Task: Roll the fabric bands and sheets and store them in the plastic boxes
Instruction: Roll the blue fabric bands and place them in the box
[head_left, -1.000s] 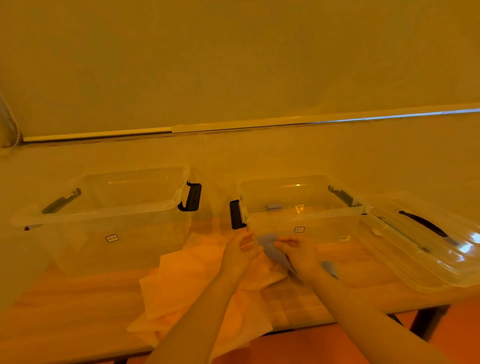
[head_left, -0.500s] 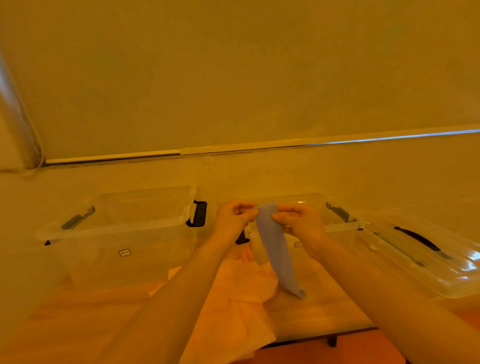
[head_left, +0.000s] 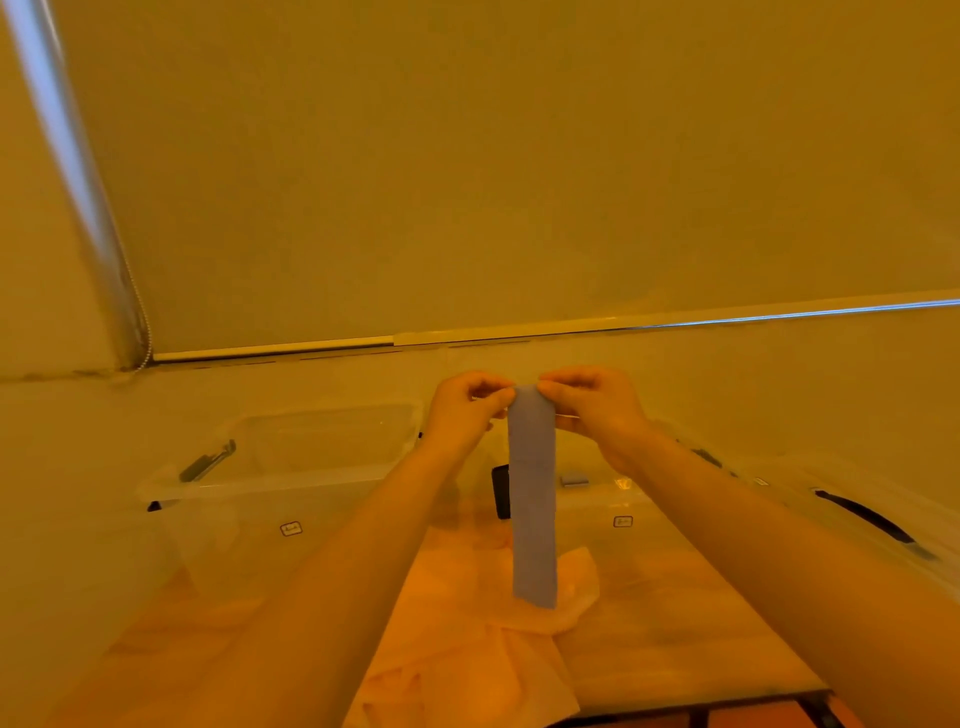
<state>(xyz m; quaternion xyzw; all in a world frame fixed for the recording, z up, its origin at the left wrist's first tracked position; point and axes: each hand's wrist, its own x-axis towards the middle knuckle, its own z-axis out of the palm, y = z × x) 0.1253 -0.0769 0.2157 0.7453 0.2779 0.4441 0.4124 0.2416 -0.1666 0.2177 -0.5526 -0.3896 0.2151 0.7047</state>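
Both hands hold up the blue band (head_left: 533, 499) by its top end. The left hand (head_left: 464, 410) and right hand (head_left: 597, 404) each pinch a top corner, fingers shut tight on it. The band hangs straight down over the orange sheets (head_left: 467, 644) near the table's (head_left: 675, 639) front edge. Rolling has not started, I think. Next, the fingers need to curl the top end over, small and tight, then put the roll in the clear box (head_left: 649, 519) behind.

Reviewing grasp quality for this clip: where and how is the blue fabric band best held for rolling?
At its top edge, pinched at both corners from either side, as the left hand and right hand do. The blue fabric band is a long, narrow, limp strip hanging straight down; holding the top keeps it flat and untwisted, probably ready to roll from that end.
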